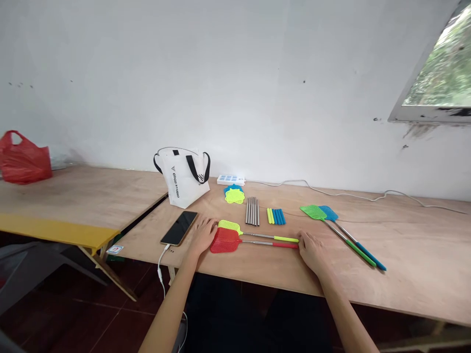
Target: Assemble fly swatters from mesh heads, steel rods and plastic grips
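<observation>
Two fly swatters lie side by side in front of me: a yellow fly swatter (230, 226) and, nearer, a red fly swatter (224, 240). My left hand (203, 236) rests flat on the table beside their heads, fingers stretched out and holding nothing. At the other end, my right hand (311, 250) lies on the table by the handle tips, fingers loosely extended; whether it touches them is hard to tell. Behind the swatters are metal rods (252, 212), yellow and blue handle grips (275, 216), and a stack of yellow swatter heads (234, 196) on blue ones (233, 187).
To the right lie a green fly swatter (313, 212) and a blue one (329, 213). A phone (179, 228) with a charging cable is on the left, before a white bag (186, 181). A power strip (230, 180) sits by the wall. A red bag (25, 159) stands far left.
</observation>
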Demonstrator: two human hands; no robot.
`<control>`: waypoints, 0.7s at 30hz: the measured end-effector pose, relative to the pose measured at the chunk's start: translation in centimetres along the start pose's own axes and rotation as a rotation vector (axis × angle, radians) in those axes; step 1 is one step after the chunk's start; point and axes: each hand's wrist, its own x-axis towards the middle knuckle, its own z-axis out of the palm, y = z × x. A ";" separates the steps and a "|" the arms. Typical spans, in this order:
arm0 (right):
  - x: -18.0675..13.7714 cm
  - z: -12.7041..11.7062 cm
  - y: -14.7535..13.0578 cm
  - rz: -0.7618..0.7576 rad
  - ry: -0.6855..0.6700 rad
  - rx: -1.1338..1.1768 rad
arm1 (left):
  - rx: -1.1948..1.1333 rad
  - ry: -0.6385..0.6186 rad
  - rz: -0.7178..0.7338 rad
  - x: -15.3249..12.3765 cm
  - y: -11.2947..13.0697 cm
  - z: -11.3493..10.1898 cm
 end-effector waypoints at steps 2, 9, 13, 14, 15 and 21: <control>0.0 0.0 0.0 -0.001 0.002 0.009 | -0.005 0.011 0.006 0.0 -0.1 0.1; 0.0 -0.1 -0.1 0.004 -0.008 0.011 | -0.009 -0.018 0.005 0.0 0.2 -0.3; 0.0 -0.3 -0.2 0.003 -0.009 0.009 | -0.007 -0.014 -0.011 0.0 0.3 -0.4; 0.0 -0.3 -0.2 0.003 -0.011 0.008 | -0.007 -0.011 -0.015 0.0 0.3 -0.4; 0.0 -0.3 -0.1 0.003 -0.012 0.009 | -0.007 -0.008 -0.017 0.0 0.3 -0.3; 0.1 -0.2 0.0 -0.010 -0.009 0.012 | -0.008 -0.004 -0.017 0.1 0.1 -0.2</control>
